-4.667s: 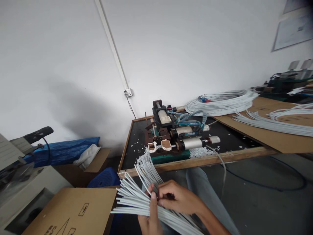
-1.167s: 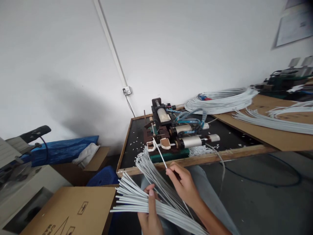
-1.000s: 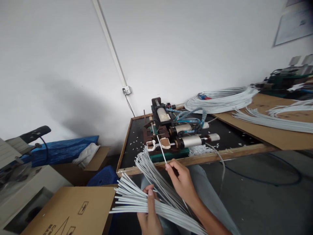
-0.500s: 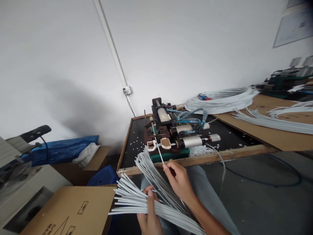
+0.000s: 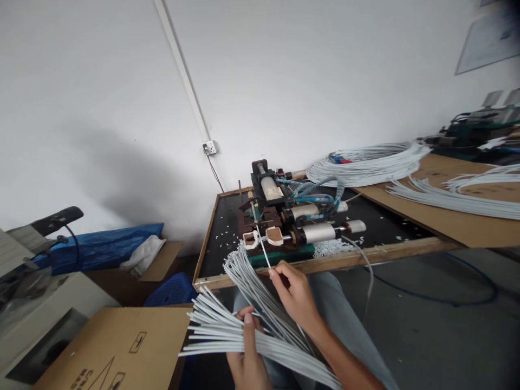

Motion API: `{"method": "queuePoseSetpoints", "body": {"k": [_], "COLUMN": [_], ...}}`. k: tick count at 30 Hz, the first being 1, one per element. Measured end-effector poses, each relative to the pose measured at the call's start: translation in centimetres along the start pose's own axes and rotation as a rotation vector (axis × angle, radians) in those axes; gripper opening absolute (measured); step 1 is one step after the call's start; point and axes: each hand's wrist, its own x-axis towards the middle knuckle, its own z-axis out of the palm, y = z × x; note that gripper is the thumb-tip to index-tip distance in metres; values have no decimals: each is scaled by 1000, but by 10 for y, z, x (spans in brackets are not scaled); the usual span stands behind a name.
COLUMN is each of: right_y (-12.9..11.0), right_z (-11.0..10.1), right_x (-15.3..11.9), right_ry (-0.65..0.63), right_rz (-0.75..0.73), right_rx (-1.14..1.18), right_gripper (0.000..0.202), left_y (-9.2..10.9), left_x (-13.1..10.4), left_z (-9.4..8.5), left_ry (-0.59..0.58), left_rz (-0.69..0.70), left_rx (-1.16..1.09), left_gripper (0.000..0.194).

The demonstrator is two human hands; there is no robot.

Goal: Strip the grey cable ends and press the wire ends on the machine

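My left hand (image 5: 249,349) is wrapped round a bundle of white cables (image 5: 219,330), its thumb on top and the cut ends fanned out to the left. Between thumb and fingertips, my right hand (image 5: 294,292) pinches a single white cable (image 5: 265,252). That cable's far end points into the pneumatic machine (image 5: 270,189), passing between two pale-edged jaws (image 5: 274,235) at its front. A second bunch of white cables (image 5: 246,273) hangs over the table's front edge, below the jaws and behind both hands.
Small white offcuts (image 5: 333,247) litter the black tabletop with its wooden rim (image 5: 215,281). Coiled white cables (image 5: 365,165) lie at the right, partly on a cardboard sheet (image 5: 442,216). Cardboard box (image 5: 117,341) and blue basket (image 5: 173,291) stand at left.
The jaw on the right has drawn slightly away from the left one, widening the gap round the single cable. Both hands keep their grip and hardly move; the view shifts slightly.
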Motion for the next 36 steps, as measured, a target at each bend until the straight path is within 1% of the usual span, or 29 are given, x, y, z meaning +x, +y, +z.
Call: {"method": "queuePoseSetpoints", "body": {"k": [3, 7, 12, 15, 20, 27, 31, 34, 36], "right_y": [0, 0, -2, -2, -1, -2, -1, -2, -7], "right_z": [0, 0, 0, 0, 0, 0, -2, -6, -9], "right_x": [0, 1, 2, 3, 4, 3, 4, 4, 2], "right_ry": [-8, -17, -20, -23, -19, -15, -13, -16, -26], "right_rz": [5, 10, 16, 12, 8, 9, 1, -5, -9], "right_rx": [2, 7, 10, 13, 21, 57, 99, 135, 157], "right_gripper": [34, 34, 33, 33, 33, 32, 32, 31, 31], "left_y": [2, 4, 4, 3, 1, 0, -2, 0, 2], "left_x": [-1, -1, 0, 0, 3, 3, 4, 2, -1], "left_z": [1, 1, 0, 1, -1, -1, -1, 1, 2], "left_ry": [7, 10, -2, -2, -20, -13, -34, -5, 24], "left_rz": [-10, 18, -5, 13, -33, 3, -3, -26, -26], "left_rx": [7, 34, 35, 33, 21, 9, -10, -22, -22], "left_gripper": [44, 44, 45, 44, 47, 43, 44, 45, 44]}}
